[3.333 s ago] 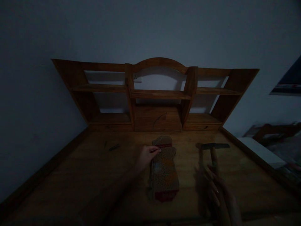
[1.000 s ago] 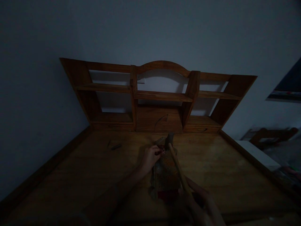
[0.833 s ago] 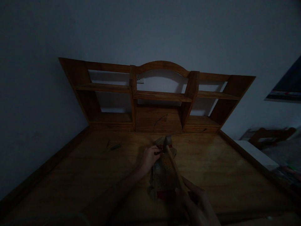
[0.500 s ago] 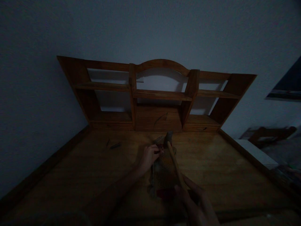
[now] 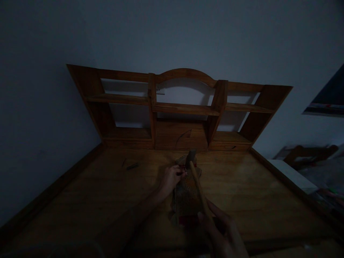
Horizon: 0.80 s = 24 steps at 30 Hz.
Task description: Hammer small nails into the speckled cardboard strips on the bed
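Observation:
The scene is very dim. A speckled tan, sock-shaped cloth piece [image 5: 186, 200] with red bands lies flat in the middle of a wooden desk [image 5: 268, 200]. My left hand [image 5: 170, 178] pinches something small at the cloth's far end, by the upper red band; what it holds is too small to name. My right hand [image 5: 221, 234] grips the wooden handle of a hammer [image 5: 195, 181]. The hammer's metal head hovers over the cloth's far end, right beside my left fingertips.
A wooden hutch [image 5: 182, 109] with open shelves stands at the back of the desk against a pale wall. A small dark object [image 5: 131, 166] lies on the desk at the left. A chair [image 5: 309, 152] and clutter sit beyond the desk's right edge.
My right hand picked the hammer up from the desk's right side and brought its head over the cloth's far end. During the last second the head has bobbed slightly there. My left hand stayed put.

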Motion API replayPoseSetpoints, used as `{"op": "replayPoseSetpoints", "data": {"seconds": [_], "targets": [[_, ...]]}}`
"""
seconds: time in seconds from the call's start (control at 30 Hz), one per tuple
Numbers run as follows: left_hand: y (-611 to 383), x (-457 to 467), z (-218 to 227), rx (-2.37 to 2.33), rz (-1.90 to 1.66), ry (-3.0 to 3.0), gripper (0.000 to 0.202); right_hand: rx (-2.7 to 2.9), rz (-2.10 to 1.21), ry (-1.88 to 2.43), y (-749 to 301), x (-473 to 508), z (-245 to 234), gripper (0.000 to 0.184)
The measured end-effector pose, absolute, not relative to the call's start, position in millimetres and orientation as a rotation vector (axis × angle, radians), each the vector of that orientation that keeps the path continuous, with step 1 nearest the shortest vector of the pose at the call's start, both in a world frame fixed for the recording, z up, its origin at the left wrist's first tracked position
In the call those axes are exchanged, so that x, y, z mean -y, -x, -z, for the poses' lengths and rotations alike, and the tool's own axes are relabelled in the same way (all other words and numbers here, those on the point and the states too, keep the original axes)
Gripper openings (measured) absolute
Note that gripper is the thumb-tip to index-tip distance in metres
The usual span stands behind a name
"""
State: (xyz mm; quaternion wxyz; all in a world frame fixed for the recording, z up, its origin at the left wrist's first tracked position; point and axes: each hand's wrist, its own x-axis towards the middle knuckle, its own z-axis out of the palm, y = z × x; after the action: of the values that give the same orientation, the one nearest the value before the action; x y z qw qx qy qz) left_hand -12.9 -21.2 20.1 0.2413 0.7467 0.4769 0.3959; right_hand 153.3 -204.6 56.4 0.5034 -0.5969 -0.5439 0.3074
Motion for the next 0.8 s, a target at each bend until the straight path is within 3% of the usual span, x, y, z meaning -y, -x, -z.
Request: {"op": "replayPoseSetpoints", "data": {"seconds": [0.2,0.37,0.57,0.8], "targets": [[12.6,24.0,-27.5,-1.326,-1.046,-2.081,0.015,1.148,-0.932,1.465,-151.5,194.1,-54.5,0.038],[13.0,21.5,-22.3,-1.305,-1.053,-2.116,0.018,1.127,-0.901,1.474,-150.4,196.0,-50.9,0.045],[12.0,21.2,-21.3,-1.283,-1.074,-2.045,0.016,1.294,-0.746,1.441,-153.7,204.6,-56.3,0.035],[13.7,19.8,-16.9,-1.258,-1.107,-2.103,0.012,1.110,-0.903,1.554,-153.6,189.7,-53.8,0.041]]}}
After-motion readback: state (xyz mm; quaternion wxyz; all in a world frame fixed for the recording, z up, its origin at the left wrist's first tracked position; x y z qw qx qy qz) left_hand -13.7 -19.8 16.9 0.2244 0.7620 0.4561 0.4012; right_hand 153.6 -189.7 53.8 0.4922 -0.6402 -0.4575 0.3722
